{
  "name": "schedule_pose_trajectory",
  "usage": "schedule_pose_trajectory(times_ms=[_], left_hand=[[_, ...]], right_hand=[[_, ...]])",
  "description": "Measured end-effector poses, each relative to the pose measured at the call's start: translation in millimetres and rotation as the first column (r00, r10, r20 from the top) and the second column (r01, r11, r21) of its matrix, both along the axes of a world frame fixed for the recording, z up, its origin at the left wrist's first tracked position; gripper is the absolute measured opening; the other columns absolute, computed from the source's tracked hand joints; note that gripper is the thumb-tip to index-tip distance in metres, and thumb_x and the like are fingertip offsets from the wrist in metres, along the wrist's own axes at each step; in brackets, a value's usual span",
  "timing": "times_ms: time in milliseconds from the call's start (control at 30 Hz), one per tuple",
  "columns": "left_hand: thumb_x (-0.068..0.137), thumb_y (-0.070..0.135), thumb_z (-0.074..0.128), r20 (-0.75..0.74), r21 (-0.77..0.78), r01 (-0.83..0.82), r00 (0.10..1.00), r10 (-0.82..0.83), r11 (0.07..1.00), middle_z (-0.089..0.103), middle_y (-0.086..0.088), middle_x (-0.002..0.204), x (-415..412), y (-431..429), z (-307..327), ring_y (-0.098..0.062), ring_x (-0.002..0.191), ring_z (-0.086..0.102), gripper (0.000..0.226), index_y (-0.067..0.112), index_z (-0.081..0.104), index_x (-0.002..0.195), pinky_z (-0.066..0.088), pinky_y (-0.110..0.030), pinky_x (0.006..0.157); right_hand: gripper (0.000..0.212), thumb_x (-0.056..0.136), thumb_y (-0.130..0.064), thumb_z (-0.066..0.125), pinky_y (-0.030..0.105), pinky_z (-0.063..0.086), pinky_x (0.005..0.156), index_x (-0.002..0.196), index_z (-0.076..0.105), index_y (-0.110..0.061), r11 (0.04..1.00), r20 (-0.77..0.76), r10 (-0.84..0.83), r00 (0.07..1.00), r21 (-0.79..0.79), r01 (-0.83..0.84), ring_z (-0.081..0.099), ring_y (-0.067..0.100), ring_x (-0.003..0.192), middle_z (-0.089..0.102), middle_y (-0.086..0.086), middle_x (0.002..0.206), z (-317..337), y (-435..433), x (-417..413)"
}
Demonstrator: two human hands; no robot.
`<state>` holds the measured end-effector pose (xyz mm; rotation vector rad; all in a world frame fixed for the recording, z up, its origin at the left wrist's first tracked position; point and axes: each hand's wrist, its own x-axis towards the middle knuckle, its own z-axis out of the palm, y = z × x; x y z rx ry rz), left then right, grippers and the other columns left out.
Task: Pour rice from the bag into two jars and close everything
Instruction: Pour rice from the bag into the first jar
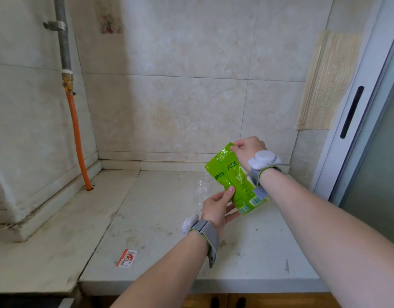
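Green bag (232,176), of glossy film that is soft, floppy and likely slippery, is held tilted just above the counter (169,230), right of centre; its top corner is pinched by the right hand (249,150) and its lower part is clasped by the left hand (216,207), thumb on the front. The loose rice is judged to shift and slump, so the top seam should be gripped and the bottom supported. A clear jar (201,187) is seen just behind the bag, to its left; no second jar is seen.
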<state>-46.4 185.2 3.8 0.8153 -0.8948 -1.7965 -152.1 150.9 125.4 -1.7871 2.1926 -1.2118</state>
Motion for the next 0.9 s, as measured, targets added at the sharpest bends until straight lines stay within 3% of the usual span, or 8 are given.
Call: schedule_pose_trajectory(times_ms=[133, 267, 467, 600, 900], left_hand=[[0.089, 0.029, 0.065, -0.054, 0.012, 0.007, 0.999, -0.006, 1.000, 0.071, -0.010, 0.110, -1.7, -1.4, 0.3, -0.027, 0.103, 0.067, 0.038, 0.003, 0.064, 0.116, 0.060, -0.036, 0.076], [0.090, 0.029, 0.064, -0.092, 0.026, 0.028, 0.995, -0.026, 0.999, 0.071, -0.010, 0.108, -4.9, -0.6, -0.2, -0.028, 0.103, 0.067, 0.039, 0.001, 0.064, 0.116, 0.060, -0.037, 0.076], [0.090, 0.029, 0.063, -0.143, 0.050, 0.032, 0.989, -0.025, 0.998, 0.069, -0.012, 0.111, -10.0, -0.8, 1.7, -0.028, 0.103, 0.066, 0.042, -0.002, 0.061, 0.119, 0.061, -0.035, 0.073], [0.090, 0.029, 0.063, -0.168, 0.055, 0.041, 0.985, -0.031, 0.998, 0.068, -0.016, 0.116, -12.3, -0.7, 3.5, -0.029, 0.103, 0.066, 0.042, -0.002, 0.062, 0.119, 0.060, -0.037, 0.076], [0.091, 0.029, 0.062, -0.222, 0.068, 0.071, 0.974, -0.055, 0.995, 0.070, -0.011, 0.102, -16.3, -3.1, 4.8, -0.025, 0.093, 0.067, 0.028, 0.007, 0.065, 0.107, 0.061, -0.036, 0.072]], right_hand=[[0.023, 0.089, -0.028, 0.058, 0.039, 0.051, 0.091, 0.103, 0.075, -0.019, 0.999, -0.078, 0.024, 0.997, 0.030, -0.022, 0.060, 0.037, 0.108, 0.071, 0.015, 0.108, 6.2, -5.8, 6.8], [0.022, 0.088, -0.030, 0.058, 0.031, 0.048, 0.082, 0.100, 0.075, -0.021, 0.997, -0.118, 0.026, 0.993, 0.080, -0.016, 0.060, 0.039, 0.104, 0.070, 0.016, 0.105, 8.5, -11.1, 10.6], [0.024, 0.089, -0.028, 0.059, 0.036, 0.050, 0.094, 0.107, 0.074, -0.022, 0.995, -0.135, 0.033, 0.990, 0.093, -0.020, 0.059, 0.037, 0.110, 0.069, 0.014, 0.114, 12.9, -13.3, 16.9], [0.024, 0.090, -0.029, 0.058, 0.032, 0.049, 0.092, 0.107, 0.074, -0.023, 0.994, -0.146, 0.038, 0.989, 0.108, -0.022, 0.060, 0.037, 0.109, 0.069, 0.013, 0.113, 15.4, -15.2, 19.1], [0.024, 0.090, -0.027, 0.057, 0.031, 0.048, 0.093, 0.108, 0.073, -0.025, 0.991, -0.162, 0.039, 0.986, 0.132, -0.018, 0.058, 0.035, 0.112, 0.069, 0.010, 0.115, 18.5, -18.3, 27.4]])
